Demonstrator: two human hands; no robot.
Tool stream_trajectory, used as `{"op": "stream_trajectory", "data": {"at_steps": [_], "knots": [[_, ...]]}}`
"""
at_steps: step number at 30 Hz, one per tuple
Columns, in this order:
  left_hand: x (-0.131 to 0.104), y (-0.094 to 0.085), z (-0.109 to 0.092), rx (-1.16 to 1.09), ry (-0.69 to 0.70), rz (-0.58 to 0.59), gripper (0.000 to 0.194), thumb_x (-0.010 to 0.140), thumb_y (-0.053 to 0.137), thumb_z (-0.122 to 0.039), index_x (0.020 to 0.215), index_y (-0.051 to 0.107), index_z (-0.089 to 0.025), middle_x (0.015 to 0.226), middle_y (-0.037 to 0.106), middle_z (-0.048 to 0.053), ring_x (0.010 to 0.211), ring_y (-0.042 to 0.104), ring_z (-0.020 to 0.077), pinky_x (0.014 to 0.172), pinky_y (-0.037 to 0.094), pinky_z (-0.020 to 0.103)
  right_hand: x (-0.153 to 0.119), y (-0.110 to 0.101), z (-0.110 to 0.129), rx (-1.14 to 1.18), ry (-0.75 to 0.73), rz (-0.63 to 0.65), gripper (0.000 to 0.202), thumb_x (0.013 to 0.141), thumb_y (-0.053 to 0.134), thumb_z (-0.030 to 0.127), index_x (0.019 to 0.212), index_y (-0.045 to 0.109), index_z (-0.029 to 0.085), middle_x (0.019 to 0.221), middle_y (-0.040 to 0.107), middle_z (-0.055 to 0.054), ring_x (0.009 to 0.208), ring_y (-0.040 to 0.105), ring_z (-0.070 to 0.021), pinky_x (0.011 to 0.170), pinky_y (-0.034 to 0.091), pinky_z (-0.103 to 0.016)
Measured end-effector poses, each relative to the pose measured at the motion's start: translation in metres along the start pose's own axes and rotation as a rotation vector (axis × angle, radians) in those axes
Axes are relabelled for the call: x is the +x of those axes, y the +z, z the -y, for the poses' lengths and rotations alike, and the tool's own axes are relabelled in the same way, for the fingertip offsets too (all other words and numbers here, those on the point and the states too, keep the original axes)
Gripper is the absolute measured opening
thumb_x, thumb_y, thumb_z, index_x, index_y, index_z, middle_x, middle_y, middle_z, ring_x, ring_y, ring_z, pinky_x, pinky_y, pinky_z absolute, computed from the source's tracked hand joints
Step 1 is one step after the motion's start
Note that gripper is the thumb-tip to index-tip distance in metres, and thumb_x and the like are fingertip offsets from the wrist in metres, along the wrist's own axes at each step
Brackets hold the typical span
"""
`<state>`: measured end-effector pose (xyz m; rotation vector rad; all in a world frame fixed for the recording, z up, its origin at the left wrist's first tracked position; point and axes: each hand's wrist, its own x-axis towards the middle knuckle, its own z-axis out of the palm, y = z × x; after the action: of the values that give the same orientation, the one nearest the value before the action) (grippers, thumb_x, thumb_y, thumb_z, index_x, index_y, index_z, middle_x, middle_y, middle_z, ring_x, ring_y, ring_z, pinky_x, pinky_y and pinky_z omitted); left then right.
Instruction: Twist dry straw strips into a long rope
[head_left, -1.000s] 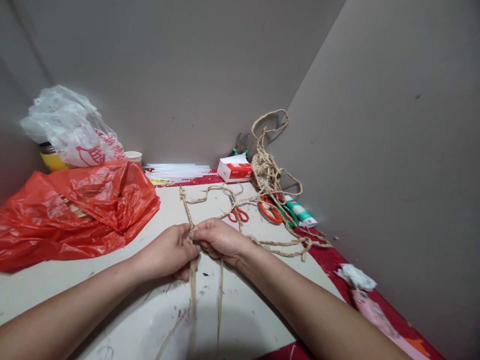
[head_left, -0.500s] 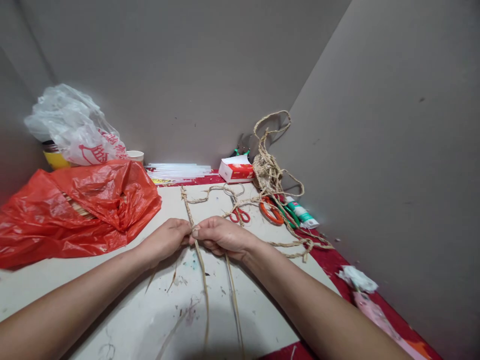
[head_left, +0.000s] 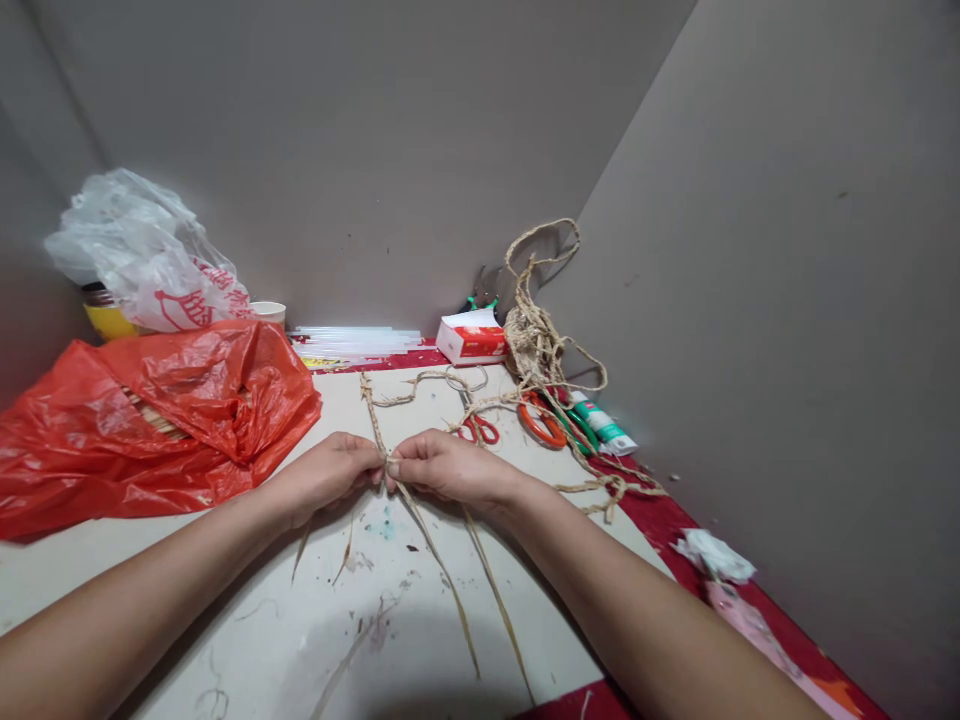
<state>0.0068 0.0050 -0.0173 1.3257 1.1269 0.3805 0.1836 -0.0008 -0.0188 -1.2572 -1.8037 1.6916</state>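
Note:
My left hand (head_left: 341, 472) and my right hand (head_left: 442, 466) meet at the middle of the board, fingertips nearly touching. Both pinch the lower end of a braided straw cord (head_left: 373, 412), which runs away from me up the board. Loose strands trail from below the fingers: one long strand (head_left: 439, 565) and another (head_left: 499, 590) come toward me on the right, while short ends hang under the left hand. Exactly which strand each hand grips is hidden by the fingers. The cord continues right to a tangled heap of braid (head_left: 536, 340).
A stained white board (head_left: 300, 620) lies on a red cloth (head_left: 646, 522). On the left is a red plastic bag (head_left: 150, 440) with sticks. Behind are clear sticks (head_left: 356, 340) and a red-white box (head_left: 472, 338). Red-handled scissors (head_left: 480, 430), orange handles (head_left: 541, 422) and a tube (head_left: 604, 425) lie right.
The loose strands below my hands have swung to the right, and their ends lie farther right. My right hand has turned slightly; both hands stay at the same place on the cord.

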Motion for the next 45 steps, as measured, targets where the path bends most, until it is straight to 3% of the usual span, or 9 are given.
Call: {"op": "stream_trajectory", "data": {"at_steps": [9, 17, 22, 25, 28, 33, 39, 42, 45], "knots": [[0.000, 0.003, 0.003, -0.030, 0.070, -0.049, 0.020, 0.072, 0.053, -0.032, 0.060, 0.055, -0.015, 0.041, 0.031, -0.008, 0.036, 0.018, 0.0041, 0.039, 0.010, 0.023, -0.011, -0.007, 0.017, -0.365, 0.007, -0.104, 0.021, 0.079, 0.051, 0.025, 0.070, 0.064, 0.012, 0.059, 0.054, 0.002, 0.054, 0.042, -0.0077, 0.051, 0.031, -0.020], [-0.001, 0.008, 0.005, -0.096, 0.100, -0.061, 0.022, 0.071, 0.050, -0.027, 0.052, 0.044, -0.017, 0.039, 0.030, -0.009, 0.036, 0.017, 0.0034, 0.039, 0.011, 0.022, -0.013, 0.023, 0.017, -0.191, 0.165, 0.016, 0.019, 0.078, 0.038, 0.020, 0.063, 0.049, 0.017, 0.047, 0.055, 0.001, 0.034, 0.042, -0.0081, 0.039, 0.032, -0.020], [-0.004, 0.009, 0.003, -0.132, 0.085, -0.057, 0.023, 0.070, 0.055, -0.028, 0.054, 0.042, -0.017, 0.040, 0.030, -0.009, 0.035, 0.019, 0.0031, 0.039, 0.009, 0.022, -0.022, 0.041, 0.022, -0.606, 0.047, -0.133, 0.026, 0.079, 0.039, 0.018, 0.055, 0.050, 0.016, 0.053, 0.059, -0.005, 0.046, 0.049, -0.0112, 0.048, 0.032, -0.023], [-0.004, 0.006, 0.004, -0.143, 0.090, -0.043, 0.021, 0.069, 0.059, -0.029, 0.058, 0.046, -0.017, 0.039, 0.033, -0.009, 0.034, 0.021, 0.0032, 0.038, 0.010, 0.022, -0.039, 0.037, 0.039, -0.810, -0.065, -0.085, 0.024, 0.079, 0.046, 0.023, 0.057, 0.053, 0.016, 0.059, 0.060, -0.006, 0.051, 0.047, -0.0126, 0.049, 0.028, -0.025], [-0.002, 0.003, 0.006, -0.188, 0.106, 0.000, 0.023, 0.070, 0.061, -0.032, 0.059, 0.046, -0.017, 0.038, 0.031, -0.010, 0.034, 0.019, 0.0035, 0.038, 0.008, 0.023, -0.048, 0.020, 0.049, -0.693, -0.124, -0.016, 0.028, 0.081, 0.050, 0.034, 0.061, 0.058, 0.016, 0.057, 0.058, -0.003, 0.051, 0.045, -0.0115, 0.049, 0.028, -0.024], [-0.002, 0.000, 0.006, -0.206, 0.133, 0.043, 0.028, 0.073, 0.061, -0.035, 0.059, 0.043, -0.017, 0.041, 0.029, -0.010, 0.036, 0.017, 0.0033, 0.037, 0.008, 0.023, -0.021, 0.003, 0.029, -0.305, -0.171, -0.406, 0.022, 0.084, 0.048, 0.032, 0.076, 0.058, 0.015, 0.070, 0.061, -0.003, 0.062, 0.052, -0.0114, 0.055, 0.037, -0.021], [-0.004, 0.001, 0.004, -0.192, 0.151, 0.062, 0.026, 0.074, 0.059, -0.036, 0.063, 0.048, -0.016, 0.042, 0.031, -0.009, 0.036, 0.016, 0.0030, 0.038, 0.008, 0.023, 0.004, 0.017, 0.007, 0.172, 0.098, -0.081, 0.032, 0.088, 0.040, 0.039, 0.066, 0.047, 0.017, 0.048, 0.047, 0.004, 0.035, 0.035, -0.0066, 0.037, 0.030, -0.019], [-0.005, 0.001, 0.003, -0.182, 0.144, 0.043, 0.028, 0.071, 0.062, -0.038, 0.062, 0.046, -0.017, 0.042, 0.029, -0.010, 0.037, 0.017, 0.0033, 0.037, 0.009, 0.023, 0.002, 0.016, 0.005, 0.125, 0.101, -0.106, 0.036, 0.086, 0.044, 0.042, 0.060, 0.042, 0.017, 0.045, 0.038, 0.007, 0.032, 0.024, -0.0039, 0.032, 0.017, -0.019], [-0.004, 0.001, 0.003, -0.120, 0.147, 0.073, 0.026, 0.072, 0.059, -0.039, 0.066, 0.054, -0.015, 0.042, 0.028, -0.010, 0.036, 0.016, 0.0037, 0.038, 0.009, 0.023, 0.003, 0.010, 0.003, -0.010, 0.059, -0.125, 0.037, 0.086, 0.046, 0.040, 0.059, 0.048, 0.014, 0.046, 0.038, 0.006, 0.036, 0.025, -0.0029, 0.036, 0.017, -0.018]]}}
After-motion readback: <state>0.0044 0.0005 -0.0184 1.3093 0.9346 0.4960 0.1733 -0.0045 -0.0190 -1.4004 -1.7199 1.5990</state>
